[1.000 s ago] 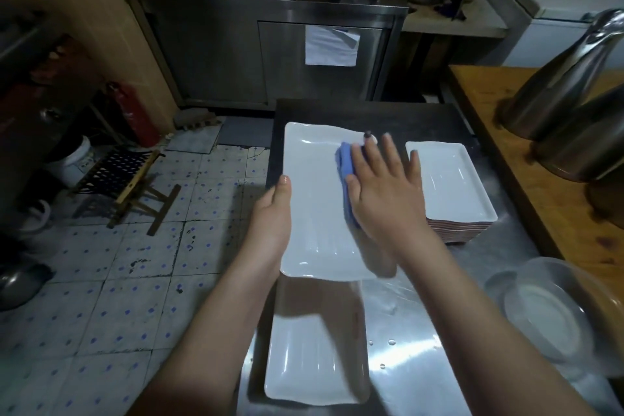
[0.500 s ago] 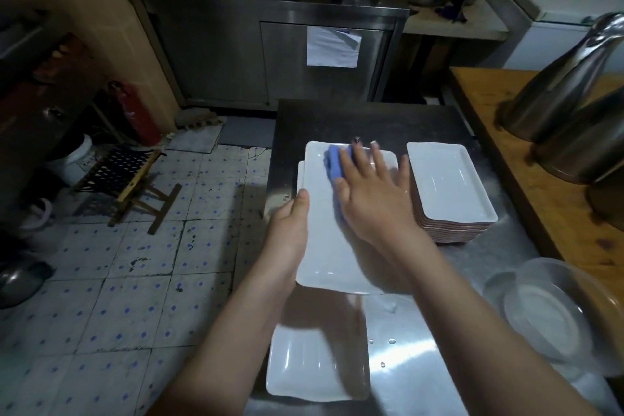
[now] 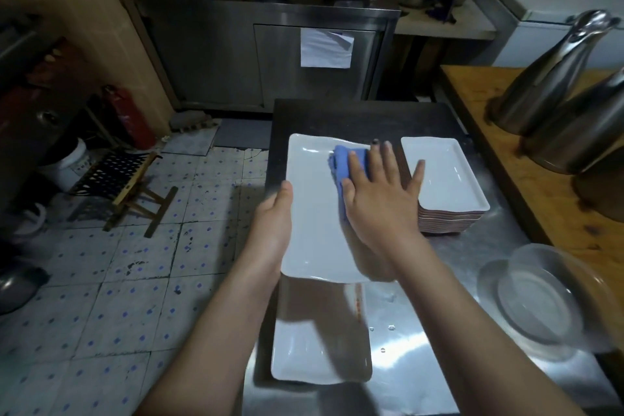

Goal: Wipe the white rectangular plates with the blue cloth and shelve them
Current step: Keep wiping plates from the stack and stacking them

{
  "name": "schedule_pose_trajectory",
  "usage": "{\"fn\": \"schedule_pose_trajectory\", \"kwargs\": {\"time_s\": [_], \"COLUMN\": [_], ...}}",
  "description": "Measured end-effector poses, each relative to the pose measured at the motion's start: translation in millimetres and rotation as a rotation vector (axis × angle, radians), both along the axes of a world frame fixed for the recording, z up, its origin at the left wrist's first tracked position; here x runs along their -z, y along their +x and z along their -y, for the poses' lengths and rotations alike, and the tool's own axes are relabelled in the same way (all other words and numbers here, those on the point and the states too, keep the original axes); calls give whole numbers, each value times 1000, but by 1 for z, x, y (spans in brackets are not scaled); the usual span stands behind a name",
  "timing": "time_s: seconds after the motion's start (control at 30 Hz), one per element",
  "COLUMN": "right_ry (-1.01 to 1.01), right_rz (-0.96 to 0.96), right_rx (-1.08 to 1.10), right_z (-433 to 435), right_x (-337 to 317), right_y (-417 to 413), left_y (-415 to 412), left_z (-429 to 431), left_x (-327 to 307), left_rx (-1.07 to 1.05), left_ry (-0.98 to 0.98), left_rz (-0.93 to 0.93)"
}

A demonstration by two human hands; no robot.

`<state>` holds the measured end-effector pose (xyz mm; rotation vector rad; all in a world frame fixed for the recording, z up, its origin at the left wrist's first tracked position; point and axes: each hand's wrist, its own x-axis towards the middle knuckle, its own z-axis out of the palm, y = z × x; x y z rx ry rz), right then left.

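Worktop (image 3: 422, 365): steel, wet in patches near the front.

Held plate (image 3: 314, 213): long, white, rectangular, raised off the worktop. Its left side overhangs the worktop edge, above the tiled floor (image 3: 135, 280).

Stack of plates (image 3: 442, 179): just right of the held plate, on the worktop. Lower plate (image 3: 304, 358): lies flat at the near edge, beneath the held one.

Left hand (image 3: 273, 216): grips the held plate's left rim, thumb on top. The fingers underneath are hidden.

Right hand (image 3: 381, 199): flat, fingers spread, pressing the blue cloth (image 3: 347, 162) onto the plate's far half.

Risks, as judged:
- Only one rim is gripped, so a hard downward wipe could lever the plate out of the left hand. It would then drop on the lower plate or the floor.
- A wet glaze would make the thumb slip.
- A wide stroke to the right could knock the stack.
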<state>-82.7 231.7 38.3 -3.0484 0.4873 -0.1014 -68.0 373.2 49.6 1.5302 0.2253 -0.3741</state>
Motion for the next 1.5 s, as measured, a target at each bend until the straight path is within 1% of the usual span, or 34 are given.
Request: {"fn": "schedule_pose_trajectory", "kwargs": {"time_s": [0.07, 0.13, 0.2, 0.27, 0.4, 0.5, 0.6, 0.67, 0.73, 0.8, 0.87, 1.0, 1.17, 1.23, 1.33, 1.5], "right_ry": [57, 145, 183, 184, 145, 124, 189, 279, 400, 436, 499, 853, 1175, 1295, 1438, 1578], "right_rz": [-23, -42, -48, -34, -15, 2, 25, 97, 224, 339, 378, 402, 538, 543, 499, 457], "right_rx": [1, -90, -160, -123, 51, 25, -29, -16, 15, 20, 25, 32, 102, 166, 273, 367], "right_z": [-9, -27, -35, -29, -4, -13, -36, -43, -41, -35, -32, -29, -13, -6, 2, 6], "right_x": [9, 16, 17, 11, 2, 9, 17, 16, 12, 13, 14, 13, 16, 18, 23, 33], "right_y": [-22, -39, -39, -27, -27, -54, -70, -68, -67, -71, -79, -97, -115, -118, -119, -117], "left_y": [2, 4, 0, -8, -20, -22, -29, -37, -47, -56, -67, -90, -107, -112, -113, -104], "left_z": [-6, -9, -7, -1, -1, -9, -13, -12, -10, -9, -9, -12, -25, -29, -34, -37], "left_x": [0, 0, 2, 4, 8, 8, 8, 10, 12, 15, 18, 24, 38, 44, 57, 75], "left_rx": [-20, -26, -2, 25, 55, 16, -18, -30, -54, -67, -82, -119, -122, -118, -105, -59], "left_ry": [-4, 9, 31, 23, -10, -32, -28, -19, -22, -25, -11, 62, 104, 142, 243, 429], "left_rz": [16, 15, 1, -12, -6, 24, 43, 53, 63, 61, 36, 11, -27, -20, 18, 89]}}
